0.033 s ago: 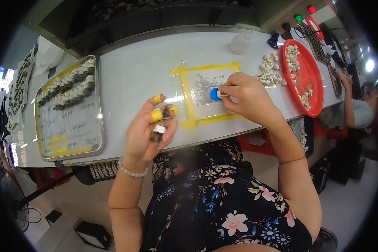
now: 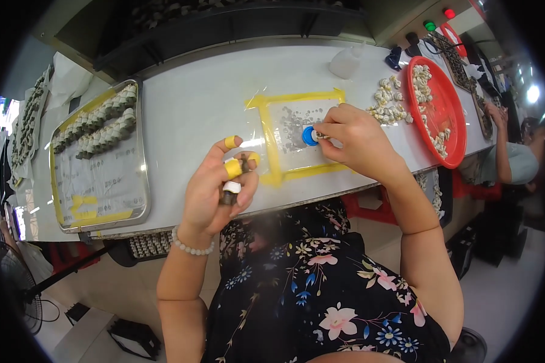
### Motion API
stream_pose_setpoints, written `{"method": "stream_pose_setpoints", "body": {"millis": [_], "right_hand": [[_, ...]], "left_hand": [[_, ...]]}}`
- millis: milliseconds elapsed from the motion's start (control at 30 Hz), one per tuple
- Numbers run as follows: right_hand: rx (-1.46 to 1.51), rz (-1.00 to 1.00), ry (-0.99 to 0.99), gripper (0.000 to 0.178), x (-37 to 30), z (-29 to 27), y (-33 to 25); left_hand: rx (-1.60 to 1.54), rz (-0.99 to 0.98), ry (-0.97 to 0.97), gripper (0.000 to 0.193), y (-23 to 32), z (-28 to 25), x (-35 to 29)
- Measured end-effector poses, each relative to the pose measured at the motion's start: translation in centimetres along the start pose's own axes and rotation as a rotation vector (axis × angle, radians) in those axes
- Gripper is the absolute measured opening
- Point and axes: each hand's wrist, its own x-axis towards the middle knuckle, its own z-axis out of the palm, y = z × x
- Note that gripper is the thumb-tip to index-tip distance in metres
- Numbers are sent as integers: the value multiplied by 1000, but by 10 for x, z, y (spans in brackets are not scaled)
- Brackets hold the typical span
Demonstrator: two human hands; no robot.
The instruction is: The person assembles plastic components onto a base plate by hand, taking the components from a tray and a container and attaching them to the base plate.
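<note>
My left hand point(image 2: 215, 187) is raised just past the table's front edge, its fingers curled round small dark pieces, one of them a white-topped dark part point(image 2: 231, 192). Yellow finger covers point(image 2: 232, 168) wrap some of its fingertips. Over a plastic sheet point(image 2: 278, 154) edged with yellow tape, my right hand point(image 2: 357, 142) pinches a small whitish piece point(image 2: 317, 135) at a shallow round blue cap point(image 2: 309, 136). What that piece is does not show clearly. Grey round marks point(image 2: 293, 121) dot the sheet beside the cap.
A metal tray point(image 2: 144, 175) on the left holds rows of white-topped dark parts point(image 2: 106, 130). At right, loose whitish pieces point(image 2: 386, 103) lie beside a red basin point(image 2: 451, 121) with more inside. A translucent bottle point(image 2: 345, 62) stands behind. Another person's arm point(image 2: 501, 139) is at far right.
My left hand has shifted slightly to the right with its pieces. My right hand stays at the blue cap.
</note>
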Motion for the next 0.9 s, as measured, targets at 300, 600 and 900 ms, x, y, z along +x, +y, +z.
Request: {"method": "stream_pose_setpoints", "body": {"millis": [300,600,900], "right_hand": [[250,130,201,23,-10,12,6],[677,369,167,21,-15,12,4],[636,323,163,20,-14,9,2]], "left_hand": [[176,36,24,29,-22,1,6],[300,32,-11,24,-27,14,7],[102,4,-68,22,-32,5,8]]}}
